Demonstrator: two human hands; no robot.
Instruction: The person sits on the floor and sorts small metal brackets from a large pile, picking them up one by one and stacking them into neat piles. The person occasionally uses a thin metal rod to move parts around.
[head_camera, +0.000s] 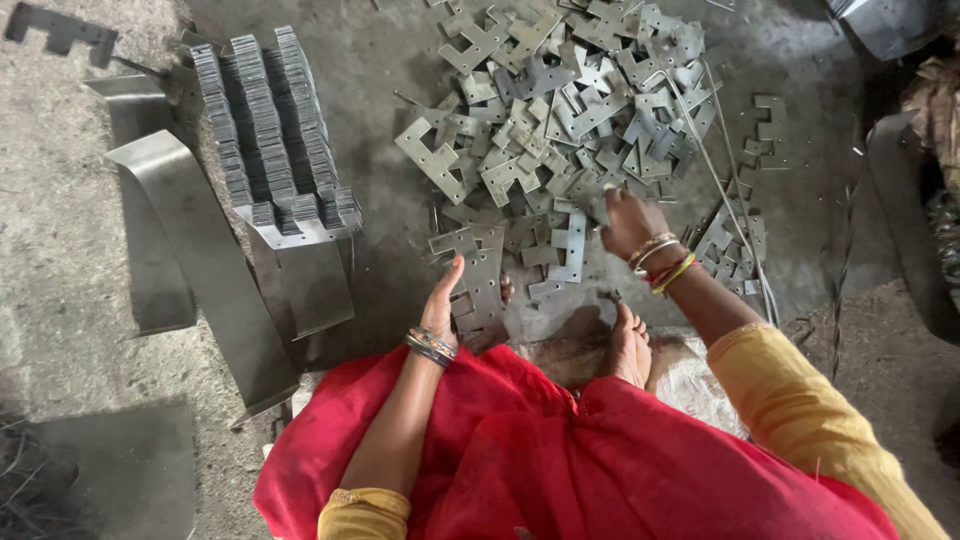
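Observation:
My left hand (445, 300) grips a small stack of flat notched metal plates (478, 285), held upright on the floor in front of my knees. My right hand (628, 222) reaches into the near edge of a big loose pile of the same grey plates (560, 100), fingers curled down onto one; whether it holds a plate is hidden by blur. Bangles sit on both wrists. My bare foot (630, 345) rests on the floor between the hands.
Neat rows of stacked plates (265, 125) stand at the left on a bent metal sheet (200, 260). More sheet strips lie further left. A thin wire rod (720, 190) runs along the pile's right side. A dark container edge (900, 200) is at the right.

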